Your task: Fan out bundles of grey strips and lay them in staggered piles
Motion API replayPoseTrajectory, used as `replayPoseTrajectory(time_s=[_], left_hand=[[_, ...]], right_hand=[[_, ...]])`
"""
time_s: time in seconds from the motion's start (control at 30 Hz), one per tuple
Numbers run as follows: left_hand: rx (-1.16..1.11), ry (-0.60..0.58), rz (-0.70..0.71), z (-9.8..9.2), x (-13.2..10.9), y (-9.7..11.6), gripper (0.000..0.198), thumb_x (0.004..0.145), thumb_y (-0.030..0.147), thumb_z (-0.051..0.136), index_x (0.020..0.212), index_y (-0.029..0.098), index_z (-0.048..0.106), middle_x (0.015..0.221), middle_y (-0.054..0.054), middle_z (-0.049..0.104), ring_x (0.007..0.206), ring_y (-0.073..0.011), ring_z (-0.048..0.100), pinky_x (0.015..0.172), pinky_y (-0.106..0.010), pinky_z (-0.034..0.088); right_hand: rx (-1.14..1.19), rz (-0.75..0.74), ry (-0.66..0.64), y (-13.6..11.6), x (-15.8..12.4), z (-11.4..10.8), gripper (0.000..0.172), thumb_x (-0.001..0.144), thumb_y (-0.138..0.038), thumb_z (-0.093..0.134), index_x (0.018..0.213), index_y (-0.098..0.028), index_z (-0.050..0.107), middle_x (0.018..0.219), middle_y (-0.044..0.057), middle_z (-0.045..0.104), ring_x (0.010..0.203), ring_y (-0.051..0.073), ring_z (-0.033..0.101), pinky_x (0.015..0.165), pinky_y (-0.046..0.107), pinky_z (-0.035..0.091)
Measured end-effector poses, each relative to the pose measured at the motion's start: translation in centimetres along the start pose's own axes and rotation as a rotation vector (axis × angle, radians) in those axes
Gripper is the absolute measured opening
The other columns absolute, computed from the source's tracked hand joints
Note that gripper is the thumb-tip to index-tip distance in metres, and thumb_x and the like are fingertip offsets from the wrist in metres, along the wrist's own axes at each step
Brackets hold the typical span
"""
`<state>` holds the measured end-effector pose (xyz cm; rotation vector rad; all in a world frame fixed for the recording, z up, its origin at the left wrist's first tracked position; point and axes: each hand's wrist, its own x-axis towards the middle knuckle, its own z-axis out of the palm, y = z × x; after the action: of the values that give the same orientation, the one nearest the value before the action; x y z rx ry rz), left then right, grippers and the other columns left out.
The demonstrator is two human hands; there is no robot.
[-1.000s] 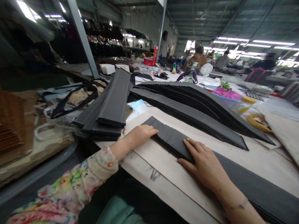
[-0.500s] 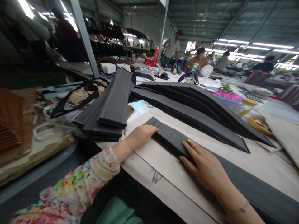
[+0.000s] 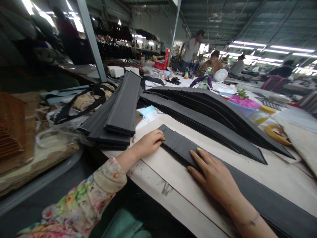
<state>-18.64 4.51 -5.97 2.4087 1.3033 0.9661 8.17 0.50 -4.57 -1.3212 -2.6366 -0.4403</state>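
Note:
A stack of long dark grey strips (image 3: 179, 142) lies slantwise across the pale table board (image 3: 170, 180), running off at the lower right. At its far left end, my left hand (image 3: 150, 143) is closed, with thumb and fingertips on the near corner; the exact grip is partly hidden. My right hand (image 3: 214, 172) rests farther along on the top strip, fingers stretched out and lying flat. Beyond the stack are a fanned pile of similar strips (image 3: 208, 124) and a taller curved pile (image 3: 198, 96). Folded bundles of strips (image 3: 125, 102) lie crosswise at the left.
A blue face mask (image 3: 148, 111) lies behind the stack. To the right are a yellow tape roll (image 3: 278, 135) and a basin with a pink bag (image 3: 244, 101). A metal post (image 3: 91, 43) rises at the left, near cardboard (image 3: 37, 168). Co-workers (image 3: 192, 49) are farther back.
My left hand has shifted slightly left at the end of the stack, its fingers now more at the edge. My right hand stays flat on the strips, almost unmoved.

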Motion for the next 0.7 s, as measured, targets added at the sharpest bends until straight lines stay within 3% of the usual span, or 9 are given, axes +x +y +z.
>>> replayPoseTrajectory(time_s=[0.2,0.37,0.53,0.7], left_hand=[[-0.021,-0.053,-0.171,-1.1,-0.5,-1.1,0.042,0.068,0.021,0.063,0.109,0.017,0.055,0.107,-0.007,0.054,0.101,-0.0187,0.052,0.091,-0.033,0.042],[-0.05,-0.013,-0.214,-1.0,-0.5,-1.4,0.026,0.071,0.021,0.063,0.096,0.018,0.062,0.098,-0.005,0.058,0.095,-0.0169,0.055,0.085,-0.029,0.044],[-0.034,0.049,-0.181,-0.5,-0.3,-1.3,0.021,0.074,0.021,0.06,0.095,0.017,0.061,0.095,-0.004,0.058,0.092,-0.016,0.055,0.085,-0.03,0.045],[0.078,0.146,-0.008,-0.2,0.4,-0.9,0.036,0.076,0.017,0.058,0.112,0.018,0.053,0.115,-0.008,0.051,0.109,-0.0183,0.047,0.095,-0.033,0.038]], right_hand=[[-0.004,0.008,0.0,0.1,-0.1,0.1,0.052,0.084,-0.047,0.042,0.124,-0.015,0.048,0.124,0.017,0.05,0.108,0.029,0.052,0.087,0.041,0.046],[0.003,0.017,0.004,0.1,0.0,-0.1,0.05,0.084,-0.046,0.04,0.122,-0.016,0.05,0.122,0.015,0.052,0.106,0.027,0.054,0.088,0.04,0.046],[0.004,0.016,-0.009,0.0,0.2,-0.3,0.049,0.084,-0.045,0.04,0.122,-0.015,0.05,0.122,0.015,0.052,0.106,0.027,0.054,0.088,0.04,0.046],[0.017,0.021,-0.002,-0.1,0.2,-0.4,0.049,0.084,-0.045,0.041,0.121,-0.014,0.051,0.122,0.016,0.053,0.106,0.028,0.054,0.088,0.04,0.046]])
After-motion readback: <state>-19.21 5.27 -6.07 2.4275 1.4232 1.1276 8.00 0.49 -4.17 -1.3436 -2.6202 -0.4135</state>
